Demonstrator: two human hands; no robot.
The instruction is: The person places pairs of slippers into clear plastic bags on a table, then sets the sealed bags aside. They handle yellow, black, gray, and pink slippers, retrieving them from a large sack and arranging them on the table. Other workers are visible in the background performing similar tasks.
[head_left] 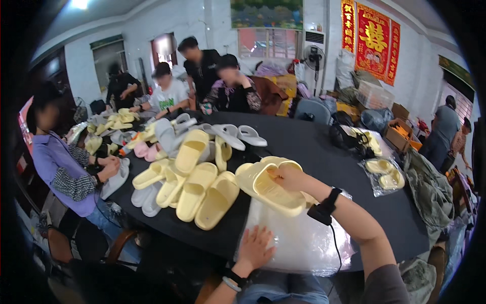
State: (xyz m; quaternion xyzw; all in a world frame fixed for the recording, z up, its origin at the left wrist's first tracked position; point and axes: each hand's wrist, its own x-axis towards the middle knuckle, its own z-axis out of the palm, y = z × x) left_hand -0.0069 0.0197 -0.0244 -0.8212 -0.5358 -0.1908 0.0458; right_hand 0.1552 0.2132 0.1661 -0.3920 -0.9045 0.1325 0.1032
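Note:
My right hand [292,178] grips a pair of pale yellow slippers [277,198], its fingers reaching inside the near one. The pair is raised over a stack of clear plastic bags [309,245] at the table's near edge. On the left edge of that stack rests my left hand [256,248], open and flat with the fingers spread. Just left of the held pair lies a heap of loose yellow slippers [196,187]. A pair of grey slippers [148,201] lies beside the heap's left side, partly covered.
Under everything is a black-topped table [314,142]. Toward its right end lies a bagged pair of yellow slippers [386,173]. At the left a person in a purple top [61,164] handles a grey slipper [117,178]. Several people are along the far side. Cardboard boxes [400,134] stand beyond.

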